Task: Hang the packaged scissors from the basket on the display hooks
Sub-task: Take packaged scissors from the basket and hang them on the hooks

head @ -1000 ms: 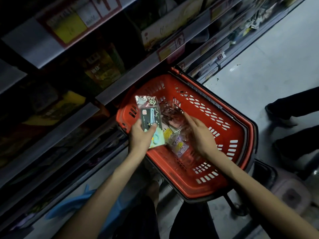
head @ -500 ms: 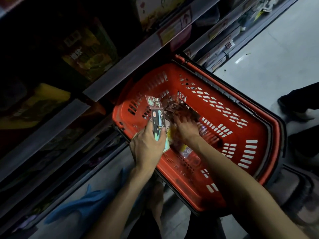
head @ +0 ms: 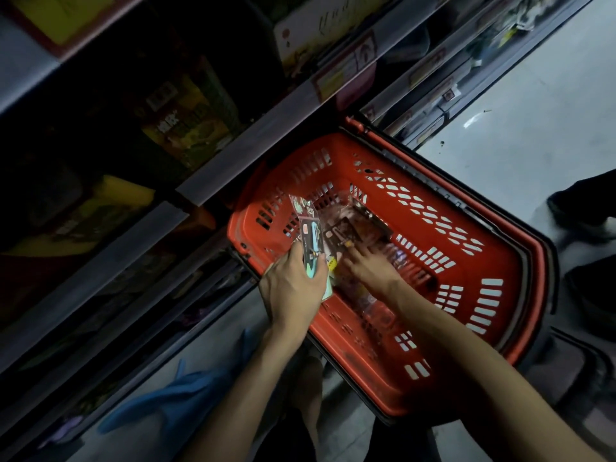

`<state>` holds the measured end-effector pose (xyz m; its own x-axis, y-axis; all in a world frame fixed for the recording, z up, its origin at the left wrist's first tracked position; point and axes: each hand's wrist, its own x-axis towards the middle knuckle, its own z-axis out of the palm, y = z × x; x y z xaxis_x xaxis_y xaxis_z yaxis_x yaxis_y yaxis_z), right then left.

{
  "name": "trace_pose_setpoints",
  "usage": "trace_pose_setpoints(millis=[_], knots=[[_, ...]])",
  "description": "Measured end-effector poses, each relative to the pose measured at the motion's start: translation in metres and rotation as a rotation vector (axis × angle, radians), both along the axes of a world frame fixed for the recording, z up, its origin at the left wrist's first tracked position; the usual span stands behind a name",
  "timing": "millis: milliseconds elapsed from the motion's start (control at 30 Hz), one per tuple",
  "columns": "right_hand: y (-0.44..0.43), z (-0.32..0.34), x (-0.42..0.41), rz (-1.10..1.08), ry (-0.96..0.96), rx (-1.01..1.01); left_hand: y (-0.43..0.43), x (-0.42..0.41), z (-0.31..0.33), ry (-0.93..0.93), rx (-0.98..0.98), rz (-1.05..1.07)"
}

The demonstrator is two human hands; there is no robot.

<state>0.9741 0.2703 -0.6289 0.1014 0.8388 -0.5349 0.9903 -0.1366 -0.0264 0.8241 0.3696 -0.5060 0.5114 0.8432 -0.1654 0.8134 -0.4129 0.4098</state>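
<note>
Left hand point(head: 293, 288) gripped a scissors pack point(head: 311, 241) ready for hanging, while the right hand point(head: 370, 266), fingers spread, dug through the basket point(head: 530, 261) for another.

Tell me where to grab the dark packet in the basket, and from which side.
Probably pinch its near edge, coming from above with the right hand. The dark packet lies roughly flat on the pile in the red basket, so its faces offer nothing to wrap; the left hand holds the teal packet.

One basket point(head: 513, 261), one held scissors pack point(head: 311, 240), several blurred packs point(head: 346, 233) inside.
</note>
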Motion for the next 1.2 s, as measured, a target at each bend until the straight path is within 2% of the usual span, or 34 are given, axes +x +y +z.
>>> trace_pose_setpoints(millis=[67,167,267,433,600,667,767,833,933,967,1000,1100,1200], knots=[[0.000,0.002,0.001,0.047,0.053,0.041,0.000,0.001,0.001,0.005,0.012,-0.008],[-0.003,0.008,-0.002,-0.025,0.099,0.107,0.000,0.001,0.002,0.011,0.013,-0.016],[-0.009,0.028,-0.010,-0.310,0.155,0.218,0.001,0.001,0.005,0.003,0.002,-0.015],[-0.025,0.077,-0.023,-0.958,0.307,0.448,0.001,-0.001,0.009,-0.023,-0.029,0.001],[-0.039,0.139,-0.036,-1.166,0.366,0.765,0.006,-0.001,0.013,-0.111,-0.205,0.094],[-0.039,0.168,-0.039,-1.167,0.367,0.876,0.012,0.000,0.013,-0.176,-0.366,0.138],[-0.034,0.196,-0.043,-1.029,0.389,1.017,0.017,0.004,0.026,-0.389,-0.727,0.260],[-0.032,0.202,-0.044,-0.904,0.370,1.039,0.012,0.007,0.044,-0.538,-0.943,0.362],[-0.031,0.201,-0.051,-0.697,0.347,0.983,0.003,0.016,0.077,-0.814,-1.366,0.583],[-0.031,0.200,-0.055,-0.654,0.358,0.955,0.001,0.017,0.081,-0.858,-1.431,0.639],[-0.032,0.199,-0.059,-0.633,0.377,0.940,-0.001,0.016,0.081,-0.875,-1.436,0.661],[-0.036,0.200,-0.068,-0.639,0.428,0.877,-0.005,0.009,0.074,-0.841,-1.283,0.730],[-0.046,0.200,-0.072,-0.639,0.465,0.743,-0.006,0.000,0.065,-0.837,-1.278,0.784]])
